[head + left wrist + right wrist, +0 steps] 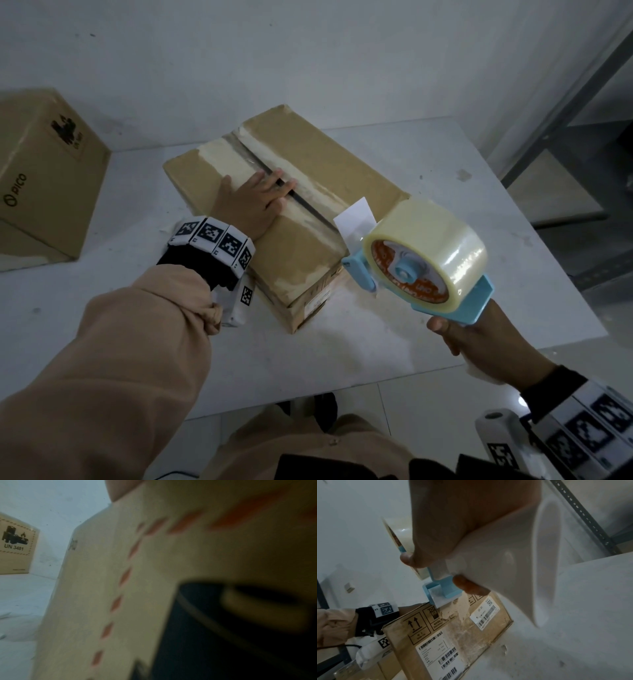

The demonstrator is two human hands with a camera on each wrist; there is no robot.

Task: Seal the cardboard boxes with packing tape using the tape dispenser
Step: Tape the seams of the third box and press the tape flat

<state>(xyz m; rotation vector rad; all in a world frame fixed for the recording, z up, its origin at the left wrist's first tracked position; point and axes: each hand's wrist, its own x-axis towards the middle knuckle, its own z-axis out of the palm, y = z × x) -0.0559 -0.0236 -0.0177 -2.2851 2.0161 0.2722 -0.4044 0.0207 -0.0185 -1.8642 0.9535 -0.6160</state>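
Observation:
A long flat cardboard box point(308, 164) lies slantwise on the white table point(445, 154), its two top flaps meeting at a dark centre seam with old tape residue. My left hand point(255, 200) lies flat on the top, fingers straight across the seam. My right hand point(479, 346) grips the handle of a blue tape dispenser point(424, 263) carrying a big clear tape roll, held in the air just off the box's near right corner. A loose tape end point(354, 217) sticks up toward the box. In the right wrist view the dispenser point(441, 592) hovers above the labelled box end point(447, 635).
A second, taller cardboard box point(44, 171) printed PICO stands at the table's left edge; the left wrist view shows its battery label point(15, 540). A metal shelf frame point(565, 113) stands right of the table. The table's near edge is close to my legs.

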